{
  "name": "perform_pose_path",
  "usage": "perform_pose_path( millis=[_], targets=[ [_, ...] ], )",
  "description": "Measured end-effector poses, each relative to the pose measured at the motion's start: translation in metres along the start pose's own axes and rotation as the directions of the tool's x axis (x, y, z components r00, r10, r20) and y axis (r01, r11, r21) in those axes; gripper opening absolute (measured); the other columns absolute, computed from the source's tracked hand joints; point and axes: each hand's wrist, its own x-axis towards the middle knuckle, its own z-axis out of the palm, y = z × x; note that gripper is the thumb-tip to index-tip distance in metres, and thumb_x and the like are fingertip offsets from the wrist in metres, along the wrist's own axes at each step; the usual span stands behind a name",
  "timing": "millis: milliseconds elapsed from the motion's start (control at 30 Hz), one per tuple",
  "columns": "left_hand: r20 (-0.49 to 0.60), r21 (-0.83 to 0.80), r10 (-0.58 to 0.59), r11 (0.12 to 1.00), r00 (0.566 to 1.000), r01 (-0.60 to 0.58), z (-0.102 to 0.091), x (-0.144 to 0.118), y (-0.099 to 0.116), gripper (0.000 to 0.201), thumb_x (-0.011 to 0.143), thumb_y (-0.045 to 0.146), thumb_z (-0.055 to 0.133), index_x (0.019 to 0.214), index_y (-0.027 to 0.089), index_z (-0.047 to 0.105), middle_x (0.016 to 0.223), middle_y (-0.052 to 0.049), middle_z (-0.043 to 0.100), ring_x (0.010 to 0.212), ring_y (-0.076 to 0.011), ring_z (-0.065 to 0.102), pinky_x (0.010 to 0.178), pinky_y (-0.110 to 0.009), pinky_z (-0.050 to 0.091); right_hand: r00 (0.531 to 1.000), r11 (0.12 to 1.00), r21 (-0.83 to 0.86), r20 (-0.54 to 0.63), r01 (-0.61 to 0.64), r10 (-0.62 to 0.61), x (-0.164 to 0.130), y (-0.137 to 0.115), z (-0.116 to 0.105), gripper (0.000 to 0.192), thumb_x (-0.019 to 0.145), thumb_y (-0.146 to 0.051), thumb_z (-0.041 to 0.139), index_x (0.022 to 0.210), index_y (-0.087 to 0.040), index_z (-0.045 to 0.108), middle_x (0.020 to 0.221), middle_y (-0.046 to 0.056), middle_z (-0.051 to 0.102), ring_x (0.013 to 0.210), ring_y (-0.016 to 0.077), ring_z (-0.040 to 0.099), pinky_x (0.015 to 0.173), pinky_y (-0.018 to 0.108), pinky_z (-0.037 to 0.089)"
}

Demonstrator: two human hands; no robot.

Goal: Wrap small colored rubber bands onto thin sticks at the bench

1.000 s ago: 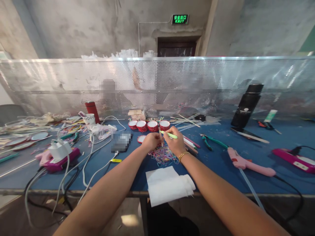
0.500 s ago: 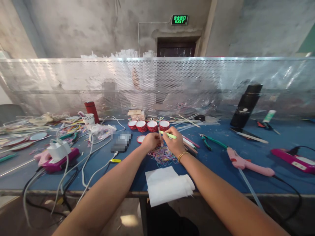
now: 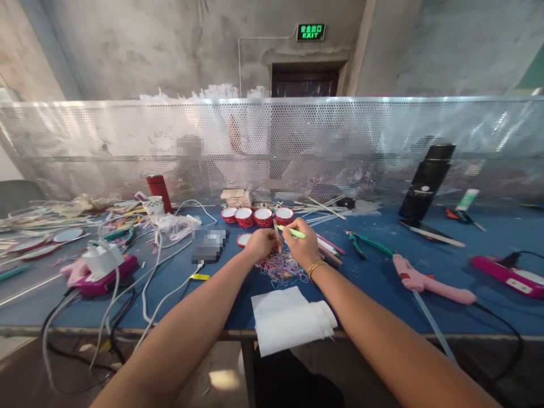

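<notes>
both hands meet mid-desk point(image 3: 382, 283), just above the pile of coloured rubber bands point(image 3: 283, 268). left hand point(image 3: 262, 243) has its grip closed on a thin wooden stick point(image 3: 277, 237), held roughly upright. right hand point(image 3: 302, 245) has its grip pinched on a light green stick point(image 3: 292, 232) that points left, its tip at the wooden one. whether the two sticks touch or just cross, can't tell, too small. no band visibly wrapped on them yet.

progress, judging by layout: looks early/mid. pieces are in hand and lined up, but i see no joint made. band pile looks loose and large. four red-rimmed cups point(image 3: 257, 216) sit in a row just beyond the hands, a fifth one point(image 3: 243, 239) near the left hand; contents not readable.

tools idle: pink glue gun point(image 3: 429, 281) lies to the right, well apart from the hands, green pliers point(image 3: 364, 243) between it and the right hand. more sticks point(image 3: 329, 247) lie just right of the right hand. folded white cloth point(image 3: 291, 319) at near edge, untouched. black bottle point(image 3: 426, 182) far right.
</notes>
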Motion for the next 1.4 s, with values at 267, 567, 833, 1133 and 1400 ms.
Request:
perform_pose_path(
  millis=[267, 567, 833, 1133, 1400],
  targets=[
    [0.003, 0.006, 0.025, 1.0, 1.0, -0.025, -0.0004, 0.0022, -0.0038, 0.01, 0.079, 0.017, 0.072, 0.071, 0.015, 0.067, 0.06, 0.002, 0.065, 0.054, -0.0094, 0.059, 0.054, -0.018, 0.045, 1.0, 1.0, 0.024, 0.013, 0.018, -0.018, -0.0005, -0.0017, -0.0007, 0.015, 0.083, -0.038, 0.058, 0.074, -0.026, 0.054, 0.067, 0.0, 0.065, 0.064, 0.02, 0.059, 0.061, 0.03, 0.043],
    [0.006, 0.021, -0.007, 1.0, 1.0, 0.007, -0.0005, 0.0026, -0.0023, 0.009, 0.08, 0.017, 0.07, 0.072, 0.015, 0.067, 0.061, 0.002, 0.067, 0.055, -0.0098, 0.06, 0.055, -0.018, 0.046, 0.999, 0.999, 0.037, -0.023, -0.024, 0.025, 0.0007, -0.0017, -0.0018, 0.013, 0.08, -0.036, 0.059, 0.073, -0.026, 0.053, 0.066, -0.001, 0.063, 0.063, 0.0193, 0.059, 0.062, 0.03, 0.044],
    [0.013, 0.002, 0.026, 1.0, 1.0, -0.026, 0.0, 0.003, -0.0039, 0.015, 0.082, 0.013, 0.064, 0.067, 0.015, 0.064, 0.058, 0.001, 0.065, 0.053, -0.0093, 0.058, 0.054, -0.018, 0.044, 1.0, 1.0, 0.007, 0.012, 0.004, -0.004, 0.0006, -0.0002, -0.0007, 0.016, 0.082, -0.038, 0.057, 0.073, -0.026, 0.053, 0.066, 0.0, 0.063, 0.064, 0.0201, 0.058, 0.06, 0.03, 0.042],
    [0.004, 0.013, 0.015, 1.0, 1.0, -0.015, 0.0002, 0.004, -0.0054, 0.014, 0.081, 0.014, 0.067, 0.068, 0.015, 0.064, 0.058, 0.002, 0.064, 0.053, -0.0095, 0.057, 0.054, -0.019, 0.044, 1.0, 0.999, 0.04, 0.015, 0.008, -0.009, -0.0005, -0.0026, -0.0011, 0.014, 0.081, -0.037, 0.058, 0.074, -0.026, 0.054, 0.065, -0.001, 0.063, 0.062, 0.0196, 0.058, 0.061, 0.03, 0.042],
    [0.024, -0.027, -0.011, 1.0, 1.0, 0.012, 0.0001, 0.0008, 0.0003, 0.009, 0.079, 0.014, 0.07, 0.071, 0.015, 0.067, 0.06, 0.001, 0.065, 0.055, -0.0099, 0.06, 0.054, -0.018, 0.043, 0.998, 0.998, 0.031, -0.044, -0.046, 0.047, 0.0022, 0.0, -0.0033, 0.013, 0.078, -0.035, 0.059, 0.072, -0.025, 0.054, 0.066, -0.001, 0.063, 0.063, 0.0191, 0.058, 0.062, 0.03, 0.043]
  ],
)
